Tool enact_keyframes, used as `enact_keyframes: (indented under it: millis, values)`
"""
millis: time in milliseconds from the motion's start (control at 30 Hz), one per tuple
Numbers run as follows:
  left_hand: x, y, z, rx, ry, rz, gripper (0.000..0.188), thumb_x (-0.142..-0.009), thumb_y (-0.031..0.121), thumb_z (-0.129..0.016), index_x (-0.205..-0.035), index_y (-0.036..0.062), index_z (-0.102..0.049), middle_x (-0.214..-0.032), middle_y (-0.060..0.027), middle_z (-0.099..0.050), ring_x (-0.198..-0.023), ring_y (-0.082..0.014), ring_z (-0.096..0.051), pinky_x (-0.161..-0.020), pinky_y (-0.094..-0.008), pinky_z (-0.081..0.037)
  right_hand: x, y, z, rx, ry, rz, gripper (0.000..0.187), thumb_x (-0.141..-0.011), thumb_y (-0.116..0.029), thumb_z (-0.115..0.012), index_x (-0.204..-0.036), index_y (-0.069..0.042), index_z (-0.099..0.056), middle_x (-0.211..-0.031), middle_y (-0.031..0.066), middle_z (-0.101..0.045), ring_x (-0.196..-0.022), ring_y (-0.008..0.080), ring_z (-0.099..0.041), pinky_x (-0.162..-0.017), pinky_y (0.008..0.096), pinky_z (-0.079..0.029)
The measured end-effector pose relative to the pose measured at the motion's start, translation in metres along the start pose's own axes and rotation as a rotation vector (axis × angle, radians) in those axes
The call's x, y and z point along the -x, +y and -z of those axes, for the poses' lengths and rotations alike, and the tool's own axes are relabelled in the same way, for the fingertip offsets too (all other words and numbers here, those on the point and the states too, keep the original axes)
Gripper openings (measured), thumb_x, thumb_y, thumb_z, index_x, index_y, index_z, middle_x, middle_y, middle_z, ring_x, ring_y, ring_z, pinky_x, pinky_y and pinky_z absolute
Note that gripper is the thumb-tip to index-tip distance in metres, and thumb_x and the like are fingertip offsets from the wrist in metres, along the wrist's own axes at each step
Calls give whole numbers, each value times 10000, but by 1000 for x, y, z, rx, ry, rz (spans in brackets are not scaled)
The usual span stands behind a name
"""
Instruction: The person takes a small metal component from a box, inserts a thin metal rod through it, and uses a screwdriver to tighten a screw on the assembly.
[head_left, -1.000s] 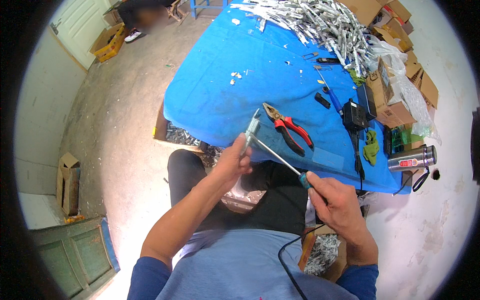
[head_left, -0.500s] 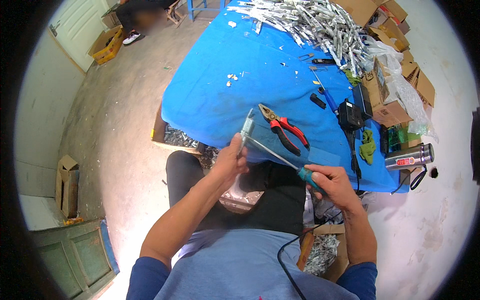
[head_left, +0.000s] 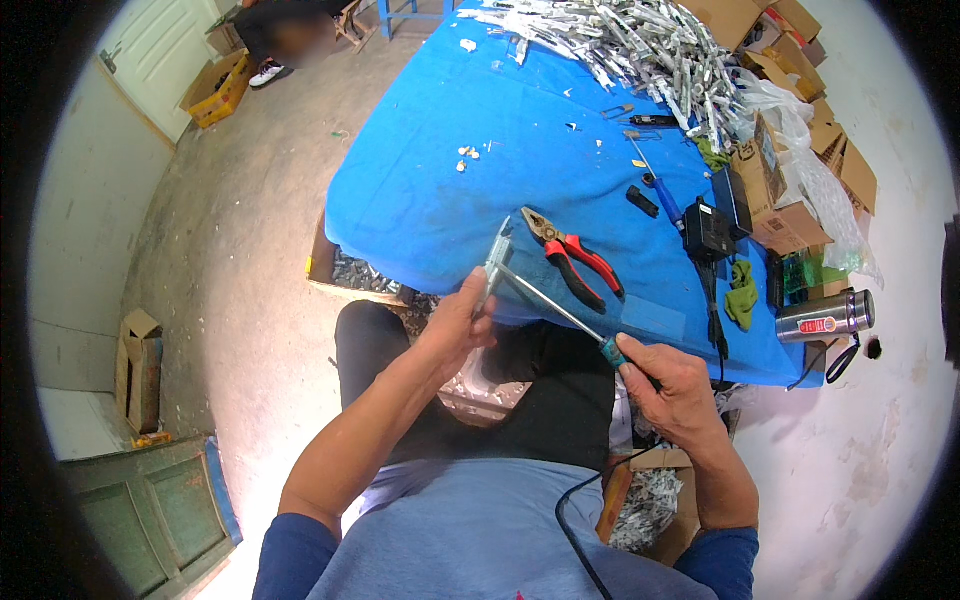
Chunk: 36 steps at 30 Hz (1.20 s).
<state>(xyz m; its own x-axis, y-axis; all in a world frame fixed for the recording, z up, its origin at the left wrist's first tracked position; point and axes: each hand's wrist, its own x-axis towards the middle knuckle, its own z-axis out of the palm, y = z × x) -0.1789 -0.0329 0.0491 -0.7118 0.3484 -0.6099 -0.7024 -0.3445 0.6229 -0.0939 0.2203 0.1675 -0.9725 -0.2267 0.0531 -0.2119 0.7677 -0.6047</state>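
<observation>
- head cam: ur L hand (head_left: pixel 462 318) has its fingers clamped on a slim silvery piece (head_left: pixel 497 255), held by the near edge of the blue bench (head_left: pixel 420 150)
- ur R hand (head_left: pixel 668 385) has fingers wrapped rnd a teal-handled screwdriver (head_left: pixel 558 307), tip up at the piece, can't tell if touching
- red/blk pliers (head_left: pixel 593 262) lie just R of it
- big pile of silvery strips (head_left: pixel 640 55) at far end, steel flask (head_left: pixel 815 320) nr R corner
</observation>
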Motion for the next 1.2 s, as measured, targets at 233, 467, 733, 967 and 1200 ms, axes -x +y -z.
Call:
enact_keyframes:
  millis: [233,467,733,967,1200]
  values:
    - [0,2,1,-20,-6,6,498,-971,592,-423,-760,146,-490,-492,60,-311,-424,-100,-277,-671,-303,-436,-4,-3,4,-10,-12,42,325,-846,-74,-668,-1167,-26,-649,-822,152,-666,-705,285,-648,-633,350,-504]
    - [-1,0,5,-15,-25,17,491,-952,601,-456,-773,146,-504,-537,58,-338,-489,-99,-324,-637,-293,-407,-2,-12,7,-81,-47,6,326,-841,-46,-658,-1167,-24,-647,-811,156,-657,-691,290,-643,-625,352,-504]
    - [0,2,2,-28,-18,18,498,-975,600,-402,-763,157,-481,-499,67,-292,-437,-92,-254,-683,-292,-420,-10,-16,13,29,-79,61,303,-838,-55,-652,-1140,-25,-655,-799,154,-647,-693,286,-639,-622,352,-499]
    - [-4,-4,1,-34,36,-25,503,-972,610,-398,-756,159,-453,-509,67,-277,-445,-97,-257,-652,-306,-414,-22,-7,10,-33,-102,57,299,-839,-64,-653,-1137,-31,-658,-785,156,-643,-707,293,-638,-626,353,-496]
    - [-5,-6,2,-77,52,-62,529,-950,643,-411,-746,156,-432,-523,59,-269,-454,-104,-262,-628,-309,-399,-23,29,2,-368,-165,-188,290,-908,-133,-624,-1177,-30,-656,-791,84,-673,-631,134,-610,-577,291,-498]
